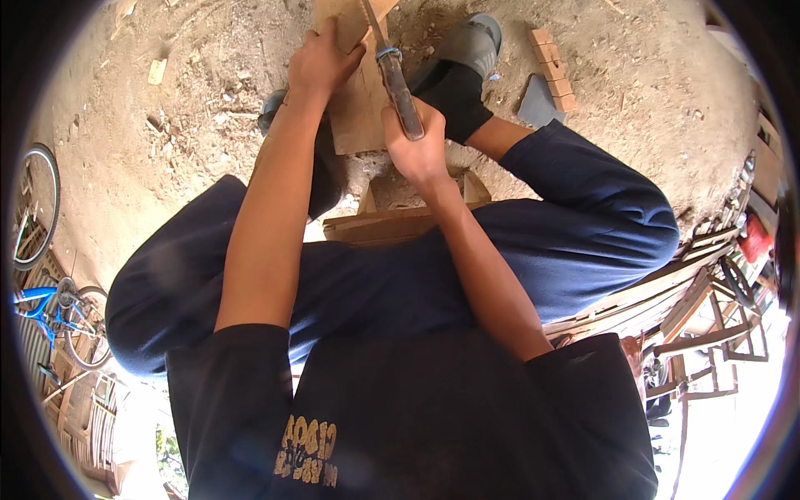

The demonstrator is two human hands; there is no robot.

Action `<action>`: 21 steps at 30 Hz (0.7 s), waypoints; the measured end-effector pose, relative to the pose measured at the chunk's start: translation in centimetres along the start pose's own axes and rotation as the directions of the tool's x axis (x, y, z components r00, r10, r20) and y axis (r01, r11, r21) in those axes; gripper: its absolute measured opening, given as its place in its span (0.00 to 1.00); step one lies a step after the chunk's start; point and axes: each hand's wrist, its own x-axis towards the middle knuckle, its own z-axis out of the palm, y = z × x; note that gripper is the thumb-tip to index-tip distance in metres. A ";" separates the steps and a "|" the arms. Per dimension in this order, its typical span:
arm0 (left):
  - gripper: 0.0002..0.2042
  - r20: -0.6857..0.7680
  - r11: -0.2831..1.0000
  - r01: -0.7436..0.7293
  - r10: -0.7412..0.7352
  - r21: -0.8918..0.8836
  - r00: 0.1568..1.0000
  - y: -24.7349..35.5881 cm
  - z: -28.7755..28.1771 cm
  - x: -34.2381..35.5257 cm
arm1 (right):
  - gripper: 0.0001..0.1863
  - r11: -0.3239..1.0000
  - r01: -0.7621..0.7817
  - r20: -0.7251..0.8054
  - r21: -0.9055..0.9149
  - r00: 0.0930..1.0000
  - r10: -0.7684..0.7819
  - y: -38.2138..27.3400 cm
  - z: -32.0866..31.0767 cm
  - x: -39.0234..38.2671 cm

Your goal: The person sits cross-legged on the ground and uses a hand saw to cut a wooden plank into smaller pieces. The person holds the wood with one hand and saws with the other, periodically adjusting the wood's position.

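Note:
My right hand [417, 146] is wrapped around the dark, worn handle of a narrow-bladed hand tool [400, 92] with a blue band at its neck. Its thin metal blade points away from me and runs out at the top edge, so its full shape is hidden. Beside the blade, my left hand [321, 67] grips a light piece of wood [352, 25] between thumb and fingers. That wood lies over a flat wooden board [358, 125] stretched out between my feet, where the two pieces are hard to tell apart.
Small notched wooden blocks [552, 67] lie in a row on the dirt floor at the right, next to a grey flat piece [539, 104]. A low wooden seat [375, 227] is under me. Bicycles [62, 308] stand at left; stacked timber [667, 292] lies at right.

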 end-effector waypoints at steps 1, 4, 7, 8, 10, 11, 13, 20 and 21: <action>0.35 0.005 1.000 0.004 -0.004 0.002 1.000 0.2 0.0 0.0 | 0.10 1.000 0.005 -0.008 0.017 1.000 -0.005 0.3 0.1 -0.6; 0.35 -0.007 1.000 -0.006 0.006 0.003 1.000 -0.1 0.0 -0.4 | 0.11 0.994 0.104 -0.055 -0.022 0.993 -0.105 0.9 -0.1 -3.5; 0.35 -0.007 1.000 -0.013 0.013 -0.005 1.000 0.0 0.0 -0.2 | 0.12 1.000 -0.022 -0.002 0.021 1.000 0.023 0.4 -0.7 -2.4; 0.35 -0.001 1.000 -0.012 0.012 -0.007 1.000 0.0 -0.1 -0.1 | 0.13 0.998 -0.025 -0.011 0.058 1.000 0.025 0.8 -0.3 -1.3; 0.36 0.006 1.000 -0.009 0.009 -0.004 1.000 0.2 -0.3 -0.1 | 0.14 0.998 -0.036 -0.002 0.052 0.999 0.036 -0.3 0.0 -0.3; 0.36 0.009 1.000 -0.008 0.008 -0.002 1.000 0.1 -0.5 -0.2 | 0.14 0.996 -0.066 0.013 0.062 0.998 0.065 -0.6 0.0 -0.5; 0.36 -0.001 1.000 -0.009 0.009 -0.001 1.000 0.1 -0.2 -0.4 | 0.13 1.000 -0.015 0.007 0.010 1.000 0.015 0.1 -0.7 -2.5; 0.36 -0.003 0.998 -0.026 0.026 -0.049 1.000 -0.2 -0.1 0.0 | 0.12 0.999 -0.031 0.001 -0.008 1.000 0.031 -0.8 -0.5 -0.7; 0.36 0.007 0.999 -0.020 0.021 -0.044 1.000 -0.4 -0.1 0.1 | 0.12 0.999 -0.036 0.003 -0.015 0.999 0.036 -1.3 -0.3 -0.1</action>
